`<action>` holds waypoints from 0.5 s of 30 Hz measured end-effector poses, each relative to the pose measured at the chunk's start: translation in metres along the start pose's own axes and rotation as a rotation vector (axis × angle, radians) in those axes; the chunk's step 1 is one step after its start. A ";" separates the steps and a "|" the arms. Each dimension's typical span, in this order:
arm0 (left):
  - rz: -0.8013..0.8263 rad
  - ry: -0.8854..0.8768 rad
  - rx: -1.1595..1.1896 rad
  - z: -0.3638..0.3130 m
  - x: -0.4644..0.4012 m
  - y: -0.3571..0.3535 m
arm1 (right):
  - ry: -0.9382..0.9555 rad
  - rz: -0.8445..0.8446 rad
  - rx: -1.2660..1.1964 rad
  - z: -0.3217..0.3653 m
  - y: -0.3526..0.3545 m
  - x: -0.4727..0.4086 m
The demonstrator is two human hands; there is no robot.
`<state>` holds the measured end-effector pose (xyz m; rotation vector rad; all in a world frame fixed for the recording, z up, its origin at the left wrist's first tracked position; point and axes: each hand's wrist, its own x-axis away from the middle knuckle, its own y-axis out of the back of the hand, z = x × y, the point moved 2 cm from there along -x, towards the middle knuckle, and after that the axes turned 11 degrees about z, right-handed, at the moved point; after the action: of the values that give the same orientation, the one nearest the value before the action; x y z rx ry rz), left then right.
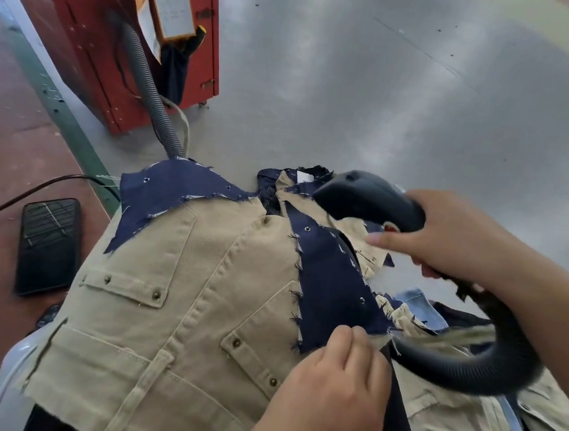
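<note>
A beige garment [171,308] with snap-button pockets and frayed navy denim panels [331,288] lies spread over a rounded stand in front of me. My left hand [326,391] pinches the lower corner of the navy panel near the garment's middle. My right hand [453,240] grips a black suction nozzle [363,198], its head held just above the garment's collar area. The nozzle's black ribbed hose [490,367] curves down under my right forearm.
A red metal cabinet [85,36] stands at the back left with a grey ribbed hose [149,90] running down to the stand. A black phone [48,246] lies on the reddish surface at the left, beside a black cable [30,189]. More garments [464,420] pile at the right.
</note>
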<state>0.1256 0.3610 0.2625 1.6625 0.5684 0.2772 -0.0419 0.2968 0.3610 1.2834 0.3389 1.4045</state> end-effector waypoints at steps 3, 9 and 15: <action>-0.017 0.010 0.042 0.002 -0.001 0.003 | 0.017 -0.015 -0.029 -0.007 0.016 0.006; -0.029 0.013 0.015 0.001 -0.005 0.003 | -0.066 0.035 0.032 -0.041 0.017 0.072; -0.014 -0.005 -0.054 0.002 -0.007 0.004 | -0.092 0.150 0.038 -0.041 -0.003 0.092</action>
<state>0.1215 0.3558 0.2665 1.6060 0.5644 0.2761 -0.0517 0.3928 0.3888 1.4239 0.2109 1.4645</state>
